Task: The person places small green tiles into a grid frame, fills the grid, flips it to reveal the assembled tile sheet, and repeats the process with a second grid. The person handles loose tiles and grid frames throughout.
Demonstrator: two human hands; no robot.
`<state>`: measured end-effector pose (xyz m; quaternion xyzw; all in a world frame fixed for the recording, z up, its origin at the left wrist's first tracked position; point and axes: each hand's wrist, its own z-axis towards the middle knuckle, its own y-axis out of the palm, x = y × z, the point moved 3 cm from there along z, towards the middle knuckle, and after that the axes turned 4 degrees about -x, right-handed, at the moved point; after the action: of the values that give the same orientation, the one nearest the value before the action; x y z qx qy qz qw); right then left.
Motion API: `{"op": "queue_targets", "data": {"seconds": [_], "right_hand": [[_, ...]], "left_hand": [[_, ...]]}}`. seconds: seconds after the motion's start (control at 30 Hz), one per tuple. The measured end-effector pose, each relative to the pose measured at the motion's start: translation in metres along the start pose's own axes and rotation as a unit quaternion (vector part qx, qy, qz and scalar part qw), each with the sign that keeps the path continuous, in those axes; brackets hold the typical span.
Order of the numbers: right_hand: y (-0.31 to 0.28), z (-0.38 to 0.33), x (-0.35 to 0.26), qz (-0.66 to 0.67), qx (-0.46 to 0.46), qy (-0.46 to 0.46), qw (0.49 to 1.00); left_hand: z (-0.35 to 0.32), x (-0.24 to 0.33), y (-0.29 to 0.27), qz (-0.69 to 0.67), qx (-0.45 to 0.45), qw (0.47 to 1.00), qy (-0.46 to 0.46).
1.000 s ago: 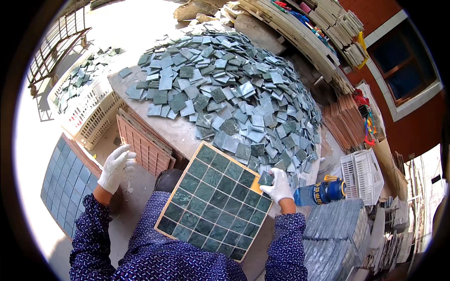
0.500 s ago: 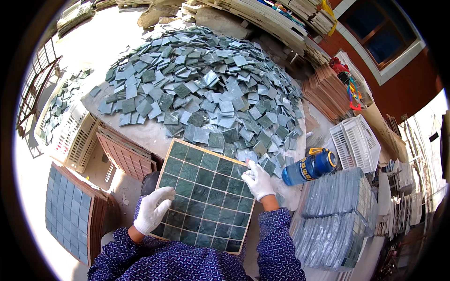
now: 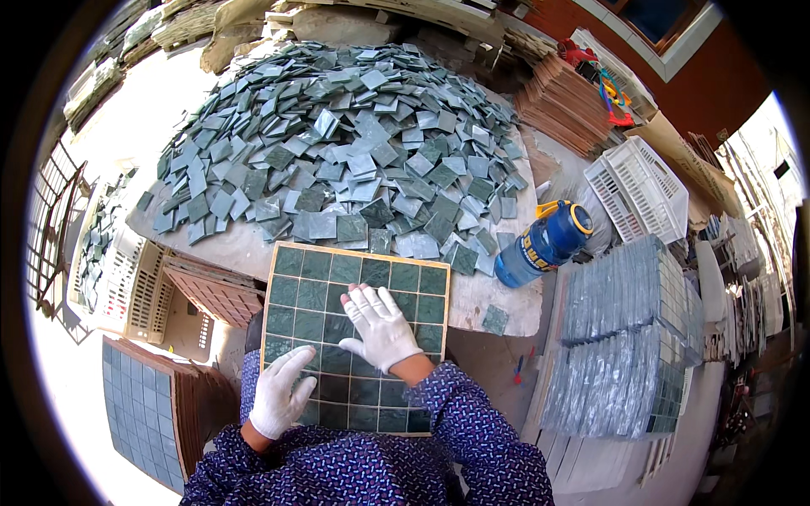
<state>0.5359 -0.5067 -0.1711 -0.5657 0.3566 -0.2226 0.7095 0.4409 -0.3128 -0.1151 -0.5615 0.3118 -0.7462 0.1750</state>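
A wooden tray [image 3: 363, 252] with a light rim leans toward me, filled with rows of dark green square stone tiles [image 3: 346, 269]. My right hand [image 3: 381, 329], in a white glove with bare fingertips showing, lies flat on the middle tiles, fingers stretched out. At the tray's left edge rests my left hand [image 3: 283, 392], also gloved, its fingers extended over the tiles and its thumb apart. Beyond the tray's far edge spreads a large heap of loose green tiles [image 3: 354, 152] on a pale table [image 3: 472, 304].
A blue water bottle [image 3: 544, 244] stands right of the tray. Beyond it are plastic-wrapped tile stacks [image 3: 607, 337] and a white crate [image 3: 637, 185]. At left stand tile-filled boards [image 3: 143, 405], brown trays [image 3: 215, 291] and a pale basket [image 3: 139, 287]. A single tile [image 3: 495, 319] lies at the table edge.
My right hand has moved from the tray's upper right edge inward and now lies flat on the tiles. The tray sits straighter, and the view has shifted.
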Motion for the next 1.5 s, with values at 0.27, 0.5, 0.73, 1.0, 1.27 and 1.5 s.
{"op": "queue_targets", "data": {"seconds": [0.27,0.5,0.73,1.0,1.27,1.5], "right_hand": [[-0.011,-0.130,0.033,-0.088,0.152,0.248,0.953],[0.029,-0.201,-0.036,0.390,0.171,0.460,0.779],[0.029,-0.200,-0.018,0.175,0.122,0.485,0.848],[0.032,-0.133,-0.065,-0.108,0.032,0.178,0.977],[0.061,-0.104,-0.125,0.015,0.012,-0.195,0.981],[0.019,-0.222,-0.007,0.146,0.099,0.320,0.931]], "left_hand": [[-0.069,-0.107,-0.032,-0.030,0.218,0.950,-0.221],[-0.025,-0.124,0.003,-0.079,0.139,0.967,-0.196],[-0.026,-0.119,0.002,-0.066,0.077,0.976,-0.193],[-0.042,-0.089,0.020,0.174,0.048,0.980,-0.086],[-0.047,-0.102,0.014,0.089,0.051,0.989,-0.104],[-0.107,-0.248,0.003,0.068,0.127,0.962,-0.232]]}}
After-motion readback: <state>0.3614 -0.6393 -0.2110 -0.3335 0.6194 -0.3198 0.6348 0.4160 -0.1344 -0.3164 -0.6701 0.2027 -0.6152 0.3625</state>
